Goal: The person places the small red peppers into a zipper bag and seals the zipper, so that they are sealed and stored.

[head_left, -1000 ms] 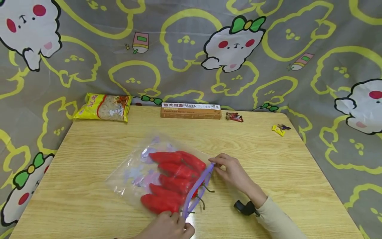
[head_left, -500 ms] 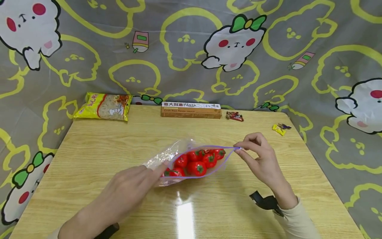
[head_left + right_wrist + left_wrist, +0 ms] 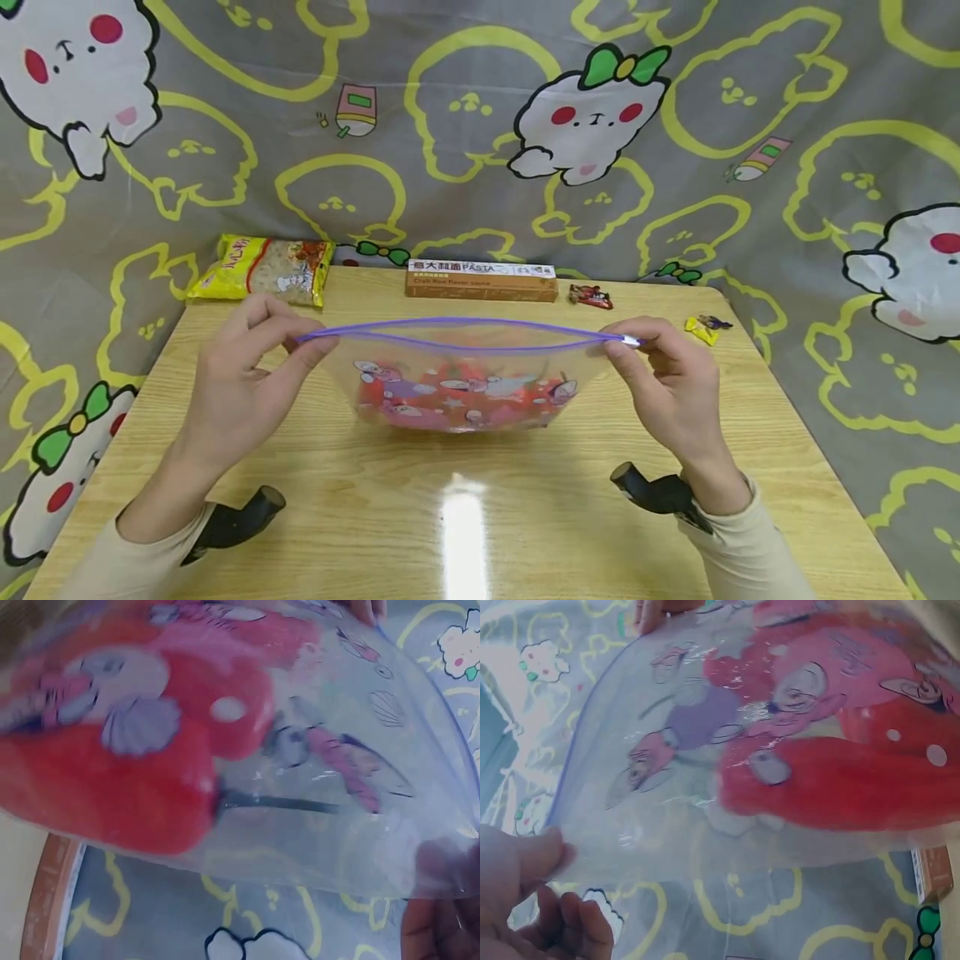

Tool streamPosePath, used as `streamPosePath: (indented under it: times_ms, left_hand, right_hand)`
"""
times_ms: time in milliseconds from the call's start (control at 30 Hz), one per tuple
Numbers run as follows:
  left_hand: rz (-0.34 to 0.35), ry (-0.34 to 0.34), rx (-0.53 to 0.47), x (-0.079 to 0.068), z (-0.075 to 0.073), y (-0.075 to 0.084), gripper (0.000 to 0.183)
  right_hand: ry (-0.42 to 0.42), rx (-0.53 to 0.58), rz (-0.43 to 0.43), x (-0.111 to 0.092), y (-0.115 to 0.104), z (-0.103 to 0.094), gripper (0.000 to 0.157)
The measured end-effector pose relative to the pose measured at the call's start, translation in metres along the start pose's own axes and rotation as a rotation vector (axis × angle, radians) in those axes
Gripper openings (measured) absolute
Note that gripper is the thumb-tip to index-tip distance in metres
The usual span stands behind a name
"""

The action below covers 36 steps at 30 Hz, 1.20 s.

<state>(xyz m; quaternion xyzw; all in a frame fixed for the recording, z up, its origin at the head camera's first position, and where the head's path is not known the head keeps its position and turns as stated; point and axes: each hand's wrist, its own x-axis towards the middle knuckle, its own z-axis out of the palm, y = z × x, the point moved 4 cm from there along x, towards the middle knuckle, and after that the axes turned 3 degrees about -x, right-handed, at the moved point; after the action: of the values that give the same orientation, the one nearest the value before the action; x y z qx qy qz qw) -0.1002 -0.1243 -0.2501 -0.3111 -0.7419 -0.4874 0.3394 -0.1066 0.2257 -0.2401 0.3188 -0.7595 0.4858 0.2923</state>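
A clear zip bag [image 3: 465, 367] printed with pink and purple cartoon shapes hangs upright over the table. Its purple zip edge gapes a little along the middle. My left hand [image 3: 243, 387] pinches the left end of this edge between thumb and fingers. At the opposite end, my right hand [image 3: 667, 392] pinches the corner beside a white slider [image 3: 631, 341]. Inside, several red peppers [image 3: 847, 784] press against the plastic, low in the bag. One green stem [image 3: 281, 804] shows through the film in the right wrist view. The print partly hides the peppers.
Along the back of the wooden table [image 3: 360, 525] lie a yellow food packet [image 3: 262, 268], a brown pasta box [image 3: 480, 281], a small red wrapper [image 3: 590, 296] and a yellow wrapper [image 3: 701, 331]. A patterned curtain [image 3: 465, 200] stands behind.
The bag has gone from lying flat to standing upright, mouth toward the back and top. My left hand has moved from near the front edge to the bag's left corner; the right hand keeps its corner.
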Motion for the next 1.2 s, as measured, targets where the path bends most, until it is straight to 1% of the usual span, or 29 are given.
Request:
streamPosePath:
  times_ms: [67,167,200,233,367,433,467,533,567,633,733,800,867,933,1000,1033,1067,1100,1133,1167,1200]
  left_hand:
    - [-0.029,0.02,-0.064,0.003,0.0,-0.004,0.013]
    - [-0.092,0.006,-0.163,0.003,0.004,-0.012,0.004]
    - [-0.128,-0.013,-0.185,0.001,0.007,-0.016,0.006]
    - [-0.174,-0.029,-0.185,-0.001,0.01,-0.021,0.008]
    - [-0.386,-0.129,-0.193,-0.01,0.02,-0.04,0.012]
    - [-0.458,-0.157,-0.183,-0.011,0.022,-0.048,0.015]
    - [-0.476,-0.168,-0.192,-0.011,0.023,-0.051,0.017]
    - [-0.481,-0.176,-0.189,-0.009,0.022,-0.055,0.018]
    - [-0.467,-0.173,-0.181,-0.007,0.022,-0.057,0.016]
    - [-0.427,-0.175,-0.203,-0.005,0.021,-0.06,0.011]
    - [-0.391,-0.18,-0.254,-0.003,0.023,-0.065,0.007]
    - [-0.4,-0.183,-0.277,-0.004,0.024,-0.068,0.006]
    - [-0.434,-0.189,-0.294,-0.005,0.026,-0.071,0.006]
    - [-0.47,-0.202,-0.268,-0.005,0.025,-0.071,0.006]
    - [-0.507,-0.205,-0.188,-0.005,0.022,-0.07,0.01]
    - [-0.516,-0.205,-0.149,-0.004,0.02,-0.069,0.013]
    - [-0.507,-0.203,-0.094,-0.003,0.019,-0.067,0.016]
    - [-0.48,-0.195,-0.037,0.0,0.018,-0.064,0.019]
    - [-0.426,-0.182,0.016,0.004,0.019,-0.06,0.022]
    - [-0.363,-0.172,0.075,0.009,0.021,-0.054,0.027]
    - [-0.279,-0.167,0.122,0.015,0.025,-0.047,0.03]
  right_hand:
    - [0.035,0.04,-0.01,0.003,-0.002,0.002,0.011]
    - [0.054,0.03,0.014,0.003,0.001,0.006,0.01]
    - [0.044,0.021,0.04,0.003,0.005,0.009,0.009]
    - [0.024,0.017,0.072,0.002,0.009,0.012,0.009]
    - [-0.088,0.008,0.259,-0.005,0.029,0.021,0.017]
    - [-0.12,0.008,0.323,-0.008,0.036,0.023,0.022]
    - [-0.128,0.007,0.342,-0.008,0.038,0.023,0.025]
    - [-0.128,-0.008,0.334,-0.007,0.041,0.022,0.029]
    - [-0.129,-0.012,0.322,-0.006,0.042,0.021,0.027]
    - [-0.123,-0.005,0.296,-0.003,0.045,0.021,0.023]
    - [-0.119,0.008,0.293,0.002,0.045,0.025,0.015]
    - [-0.117,0.014,0.315,0.003,0.044,0.027,0.013]
    - [-0.12,0.008,0.339,0.004,0.044,0.027,0.012]
    - [-0.112,0.0,0.343,0.001,0.049,0.025,0.012]
    - [-0.1,0.021,0.331,0.0,0.053,0.02,0.013]
    - [-0.094,0.038,0.326,-0.001,0.056,0.019,0.014]
    - [-0.086,0.047,0.318,-0.002,0.058,0.017,0.015]
    - [-0.078,0.059,0.31,-0.001,0.058,0.016,0.016]
    - [-0.074,0.08,0.305,-0.001,0.057,0.015,0.016]
    - [-0.07,0.099,0.298,-0.001,0.056,0.015,0.016]
    - [-0.066,0.11,0.294,-0.001,0.054,0.015,0.016]
